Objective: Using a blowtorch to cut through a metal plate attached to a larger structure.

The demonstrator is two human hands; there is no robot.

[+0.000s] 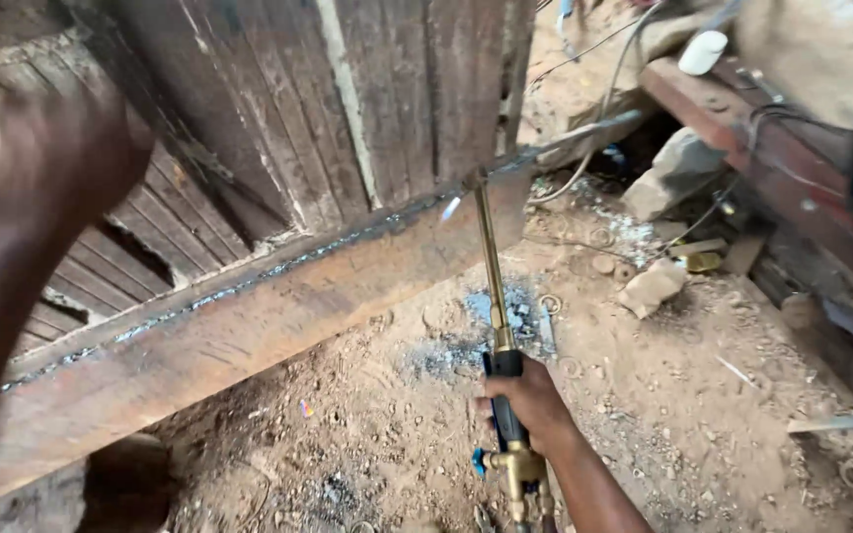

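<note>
Head view, looking down. My right hand is closed around the black grip of a long brass cutting torch, with the brass valve body and a small blue knob sitting just below my fist. The thin brass tube runs up and away from the hand, nearly upright in the picture, to its tip at the upper edge of a rusty brown steel beam. A small pale-blue flame shows just left of the tip, right at the beam's top edge. Along that edge runs a rough, dark, shiny seam.

My left hand is raised in the upper left, close to the camera and blurred; I cannot tell whether it is open or closed, and I see nothing in it.

The beam lies slanted from lower left to upper right. Behind it stand dark ribbed metal sheets. Below the torch is reddish dirt ground with a grey ash patch near the torch tube. Pale stones lie to the right, thin hoses trail at upper right, and a second reddish steel beam crosses the upper right corner.
</note>
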